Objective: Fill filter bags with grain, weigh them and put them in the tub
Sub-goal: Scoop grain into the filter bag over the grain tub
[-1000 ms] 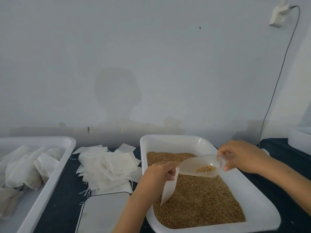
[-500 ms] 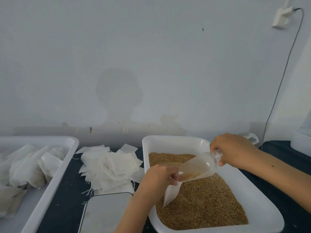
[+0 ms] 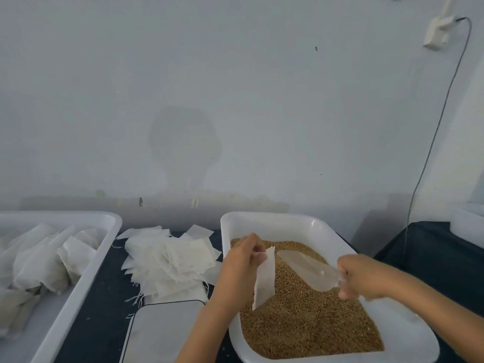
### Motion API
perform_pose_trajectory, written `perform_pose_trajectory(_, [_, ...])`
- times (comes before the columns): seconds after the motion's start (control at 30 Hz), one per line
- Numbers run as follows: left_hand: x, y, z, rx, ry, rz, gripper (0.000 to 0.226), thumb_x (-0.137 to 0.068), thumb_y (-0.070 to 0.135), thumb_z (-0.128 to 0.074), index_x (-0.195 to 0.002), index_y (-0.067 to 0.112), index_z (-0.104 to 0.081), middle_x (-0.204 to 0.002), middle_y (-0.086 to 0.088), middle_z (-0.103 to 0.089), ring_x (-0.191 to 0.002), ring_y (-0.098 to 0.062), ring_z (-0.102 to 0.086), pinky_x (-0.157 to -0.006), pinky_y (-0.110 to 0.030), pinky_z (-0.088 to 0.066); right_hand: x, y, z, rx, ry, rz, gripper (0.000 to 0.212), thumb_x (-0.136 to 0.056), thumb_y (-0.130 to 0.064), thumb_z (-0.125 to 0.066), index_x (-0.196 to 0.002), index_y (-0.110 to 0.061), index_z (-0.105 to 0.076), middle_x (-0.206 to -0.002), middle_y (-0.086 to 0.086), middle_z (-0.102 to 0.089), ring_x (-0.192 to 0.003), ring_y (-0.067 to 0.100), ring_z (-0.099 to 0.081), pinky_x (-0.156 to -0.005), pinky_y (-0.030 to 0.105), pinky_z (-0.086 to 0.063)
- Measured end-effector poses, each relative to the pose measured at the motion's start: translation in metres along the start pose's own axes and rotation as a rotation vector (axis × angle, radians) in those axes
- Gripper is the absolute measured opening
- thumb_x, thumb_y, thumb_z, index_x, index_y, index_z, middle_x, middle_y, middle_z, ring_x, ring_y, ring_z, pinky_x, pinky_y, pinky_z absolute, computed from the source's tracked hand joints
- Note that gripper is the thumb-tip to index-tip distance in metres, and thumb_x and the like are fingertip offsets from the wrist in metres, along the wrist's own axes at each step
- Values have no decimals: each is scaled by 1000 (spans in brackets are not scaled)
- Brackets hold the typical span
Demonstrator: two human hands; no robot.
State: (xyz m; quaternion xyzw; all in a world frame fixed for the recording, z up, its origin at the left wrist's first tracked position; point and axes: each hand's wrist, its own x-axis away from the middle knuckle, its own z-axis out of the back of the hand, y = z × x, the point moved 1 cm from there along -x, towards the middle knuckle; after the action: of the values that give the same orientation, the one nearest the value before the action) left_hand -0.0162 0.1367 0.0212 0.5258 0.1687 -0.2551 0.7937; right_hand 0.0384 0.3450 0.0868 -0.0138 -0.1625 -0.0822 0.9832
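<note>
The person is showing only two hands and two forearms, and nothing is covering them. The left hand (image 3: 242,268) is appearing bare, and the left forearm (image 3: 207,334) is staying bare from the wrist down to the lower edge of the view. The right hand (image 3: 364,277) is also appearing bare, and the right forearm (image 3: 442,320) is running uncovered as far as the right edge of the view. Both forearms are looking slim and smooth. The fingertips (image 3: 345,293) of the right hand are coming out blurred, so their nails are not showing clearly. The rest of the body is lying outside the view.
</note>
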Motion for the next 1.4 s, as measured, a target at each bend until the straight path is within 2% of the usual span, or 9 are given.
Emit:
perform_pose_trajectory(0.17, [-1,5,6,232,92,67,25,-93,2,-49,-76,19,-46,-71,6,-47,-61,-1,-38,-57,-13,-33,-18,-3,-44,-20,14,5,29,-89,-22,-62,-116,-12,-57,-92,-10,-54,-80,3,-52,-66,9,-39])
perform_pose_trajectory(0.43, [-1,7,14,285,102,87,18,-94,1,-47,-80,13,-49,-76,4,-51,-67,-3,-42,-60,-11,-33,-24,-12,-63,72,79,23,36,-94,-12,-48,-130,-12,-45,-126,4,-49,-102,12,-50,-80,19,-42])
perform_pose_trajectory(0.57, [-1,8,13,273,96,86,14,-94,2,-47,-83,11,-50,-84,-7,-56,-73,-11,-45,-60,-13,-33,-18,-27,-45,-358,186,219,44,-95,-34,-51,-136,-26,-37,-136,-14,-41,-123,8,-44,-104,25,-36])
perform_pose_trajectory(0.7, [-1,8,14,286,90,88,18,-94,2,-47,-81,15,-50,-89,-5,-61,-78,-12,-51,-62,-12,-37,-7,-56,-42,-971,126,386,39,-79,-43,-64,-115,-36,-54,-109,-23,-64,-99,-9,-59,-86,17,-46])
perform_pose_trajectory(0.9, [4,9,24,299,80,87,21,-93,0,-48,-81,17,-50,-90,-3,-60,-78,-8,-50,-66,-15,-39,-13,-78,-55,-1302,262,320,15,-89,-16,-61,-96,-5,-67,-94,9,-72,-84,19,-69,-65,24,-55])
perform_pose_trajectory(1.03, [23,16,34,366,135,97,22,-93,-3,-46,-82,16,-50,-88,4,-58,-72,4,-49,-65,-12,-39,-6,-97,-49,-1214,412,334,20,-90,-17,-60,-85,2,-63,-87,16,-69,-82,29,-66,-72,40,-57])
perform_pose_trajectory(1.23, [56,5,78,482,207,235,28,-92,26,-55,-116,20,-41,-106,0,-59,-75,3,-63,-64,-18,-51,10,-151,-44,-1169,553,363,27,-93,-21,-57,-68,-11,-51,-64,5,-54,-59,14,-49,-56,27,-39])
perform_pose_trajectory(1.33, [74,-5,105,282,191,208,8,-89,24,-60,-88,18,-56,-80,11,-65,-69,-5,-60,-60,-18,-46,14,-183,-50,-1217,587,379,34,-92,-17,-56,-62,-14,-42,-58,0,-42,-55,12,-38,-55,26,-30])
perform_pose_trajectory(1.4, [82,-17,120,115,250,186,29,-90,21,-60,-64,21,-47,-57,15,-53,-54,-4,-44,-56,-22,-35,16,-203,-58,-1239,574,394,36,-92,-15,-55,-61,-15,-38,-58,-1,-38,-56,12,-34,-54,26,-27])
